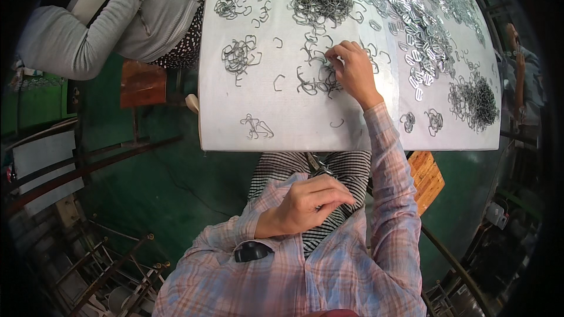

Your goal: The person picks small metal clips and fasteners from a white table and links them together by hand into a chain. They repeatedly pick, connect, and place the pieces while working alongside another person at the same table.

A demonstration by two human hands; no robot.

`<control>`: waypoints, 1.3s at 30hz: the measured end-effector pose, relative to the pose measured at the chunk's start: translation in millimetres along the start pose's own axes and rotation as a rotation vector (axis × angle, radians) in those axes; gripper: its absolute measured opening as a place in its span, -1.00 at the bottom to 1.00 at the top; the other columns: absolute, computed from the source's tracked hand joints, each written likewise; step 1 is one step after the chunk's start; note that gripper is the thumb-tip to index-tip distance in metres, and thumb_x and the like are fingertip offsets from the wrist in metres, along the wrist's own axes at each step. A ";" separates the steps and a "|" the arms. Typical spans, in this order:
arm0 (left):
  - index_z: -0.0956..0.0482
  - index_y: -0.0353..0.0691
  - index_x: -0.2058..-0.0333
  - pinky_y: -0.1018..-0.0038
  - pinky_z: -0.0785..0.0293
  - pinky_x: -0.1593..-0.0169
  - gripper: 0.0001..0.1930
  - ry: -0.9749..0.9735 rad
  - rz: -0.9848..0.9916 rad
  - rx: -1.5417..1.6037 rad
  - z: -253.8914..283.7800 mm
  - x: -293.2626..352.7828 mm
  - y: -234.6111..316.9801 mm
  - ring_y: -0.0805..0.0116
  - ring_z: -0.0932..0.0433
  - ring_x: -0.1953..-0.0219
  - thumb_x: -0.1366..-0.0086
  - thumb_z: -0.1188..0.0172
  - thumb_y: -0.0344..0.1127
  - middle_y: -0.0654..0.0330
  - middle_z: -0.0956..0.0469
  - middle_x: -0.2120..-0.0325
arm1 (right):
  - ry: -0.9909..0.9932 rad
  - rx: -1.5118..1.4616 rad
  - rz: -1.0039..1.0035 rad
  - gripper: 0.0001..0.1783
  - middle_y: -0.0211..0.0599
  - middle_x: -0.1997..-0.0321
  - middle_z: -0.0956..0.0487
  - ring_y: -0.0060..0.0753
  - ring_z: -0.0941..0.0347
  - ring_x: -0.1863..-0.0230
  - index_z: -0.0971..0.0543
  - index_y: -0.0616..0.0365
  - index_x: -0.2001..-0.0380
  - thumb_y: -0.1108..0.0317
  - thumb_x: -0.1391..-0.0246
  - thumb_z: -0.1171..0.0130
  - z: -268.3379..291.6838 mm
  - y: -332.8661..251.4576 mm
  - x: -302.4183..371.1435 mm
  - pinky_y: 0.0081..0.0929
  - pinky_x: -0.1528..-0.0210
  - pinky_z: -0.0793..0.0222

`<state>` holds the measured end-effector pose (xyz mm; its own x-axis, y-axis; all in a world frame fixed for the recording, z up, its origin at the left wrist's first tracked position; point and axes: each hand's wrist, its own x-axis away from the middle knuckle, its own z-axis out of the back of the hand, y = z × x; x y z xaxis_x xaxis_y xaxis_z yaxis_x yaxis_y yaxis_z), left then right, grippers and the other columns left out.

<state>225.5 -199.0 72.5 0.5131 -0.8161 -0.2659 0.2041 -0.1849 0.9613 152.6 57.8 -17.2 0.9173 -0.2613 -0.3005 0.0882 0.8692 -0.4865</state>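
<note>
My right hand (352,70) reaches over the white-covered table, its thumb and fingers pinched together above a loose cluster of bent wire pieces (311,82). Whatever is between those fingertips is too small to make out. These pieces are thin, grey, C-shaped open loops of metal. My left hand (314,202) is held over my lap, away from the table, with its fingers curled and pressed together. The inside of that hand is hidden. Beyond my right hand lies a denser heap of the same wire pieces (324,3).
Smaller wire clusters (239,54) lie left on the table (235,141). Flat silvery slotted buckles (417,41) spread across its right, above another dark wire heap (474,103). A person in a grey sleeve (111,29) sits at the left edge. A wooden stool (427,179) stands below, right.
</note>
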 end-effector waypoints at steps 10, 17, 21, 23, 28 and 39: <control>-0.71 -0.24 0.30 0.52 -0.61 0.28 -0.75 -0.005 0.019 -0.032 3.4 1.4 2.6 0.31 -0.68 0.29 -0.01 -0.37 -0.65 0.13 -0.68 0.34 | -0.044 0.266 -0.185 -0.89 -0.31 0.28 -0.58 -0.17 -0.52 0.15 -0.62 0.06 0.38 0.32 0.00 -0.30 -7.4 19.5 -28.7 -0.19 0.14 -0.37; -0.71 -0.24 0.30 0.52 -0.60 0.30 -0.75 0.009 0.005 -0.026 -1.2 4.2 1.9 0.31 -0.68 0.29 0.00 -0.36 -0.66 0.13 -0.68 0.34 | -0.200 -0.111 -0.022 -0.83 -0.35 0.27 -0.53 -0.17 -0.53 0.16 -0.65 0.01 0.37 0.46 0.11 -0.26 -0.9 -0.2 -27.2 -0.28 0.18 -0.46; -0.70 -0.24 0.31 0.52 -0.60 0.31 -0.75 0.010 -0.006 -0.049 0.2 4.3 5.0 0.31 -0.68 0.29 -0.01 -0.36 -0.66 0.15 -0.68 0.34 | -0.206 0.086 -0.194 -0.83 -0.33 0.25 -0.55 -0.18 -0.55 0.19 -0.68 0.00 0.38 0.46 0.13 -0.26 9.6 17.6 -23.9 -0.28 0.19 -0.46; -0.70 -0.24 0.32 0.52 -0.60 0.32 -0.76 0.011 -0.007 -0.053 -0.4 5.0 5.2 0.31 -0.68 0.29 -0.01 -0.36 -0.66 0.16 -0.68 0.34 | -0.147 -0.015 -0.275 -0.83 -0.27 0.27 -0.55 -0.17 -0.55 0.22 -0.69 0.04 0.38 0.50 0.10 -0.24 16.8 25.9 -24.8 -0.29 0.20 -0.44; -0.70 -0.23 0.33 0.53 -0.60 0.32 -0.77 0.007 0.000 -0.059 -4.1 7.1 4.5 0.32 -0.68 0.29 -0.01 -0.36 -0.65 0.17 -0.68 0.35 | -0.116 -0.198 -0.012 -0.78 -0.28 0.30 -0.52 -0.15 -0.53 0.22 -0.68 0.03 0.31 0.52 0.08 -0.21 -3.3 19.9 -33.4 -0.20 0.18 -0.44; -0.69 -0.26 0.33 0.50 -0.63 0.26 -0.77 0.015 -0.020 -0.089 1.0 7.2 5.8 0.28 -0.68 0.28 -0.01 -0.35 -0.67 0.13 -0.67 0.35 | -0.226 0.082 -0.141 -0.93 -0.22 0.31 -0.57 -0.08 -0.53 0.21 -0.62 0.17 0.42 0.47 0.04 -0.21 14.6 26.4 -36.2 -0.24 0.18 -0.41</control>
<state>229.5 -206.4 76.2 0.5208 -0.8040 -0.2869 0.2872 -0.1514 0.9458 127.4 96.3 -7.2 0.9561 -0.2903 -0.0395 0.2442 0.8642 -0.4399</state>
